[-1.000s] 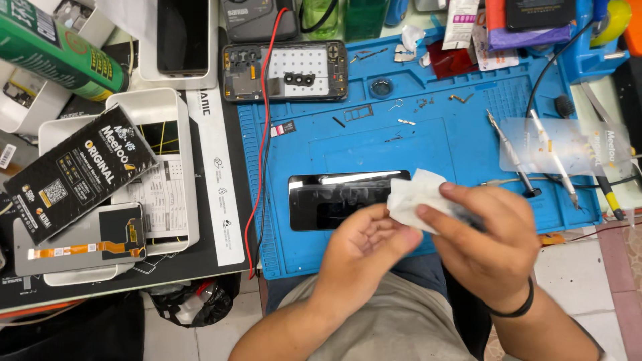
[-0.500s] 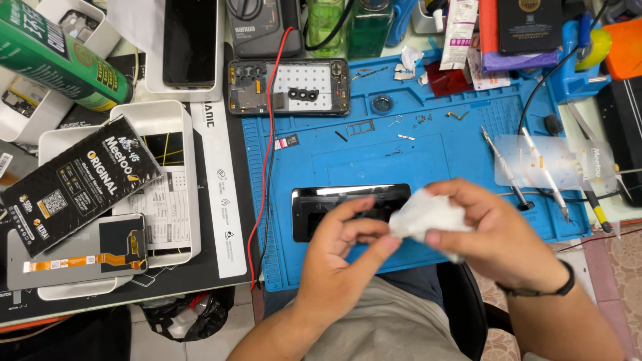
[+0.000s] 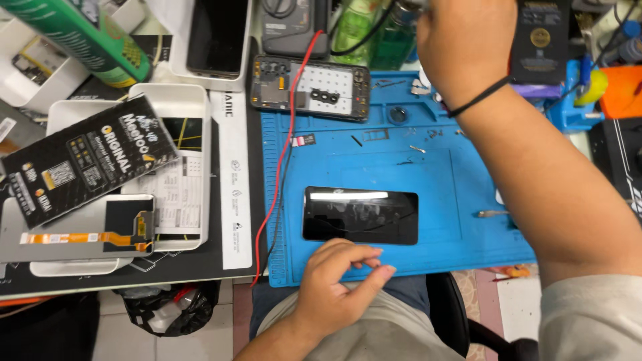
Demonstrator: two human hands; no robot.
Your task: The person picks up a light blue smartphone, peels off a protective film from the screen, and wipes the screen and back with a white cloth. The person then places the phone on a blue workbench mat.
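At the blue rubber mat's (image 3: 348,160) six-o'clock edge, the left hand (image 3: 334,284) rests loosely curled, empty, fingertips just beside the black glossy phone screen (image 3: 361,214); right hand (image 3: 465,47) reaches twelve o'clock, grip hidden.

This is a phone-repair workshop. A blue repair mat (image 3: 428,167) covers the worktop (image 3: 241,261), with a black phone screen (image 3: 361,215) lying on it and an opened phone back (image 3: 309,87) showing its insides. Loose screws, a red wire (image 3: 284,154), a meter (image 3: 294,25) and spare-part boxes (image 3: 87,157) crowd around.
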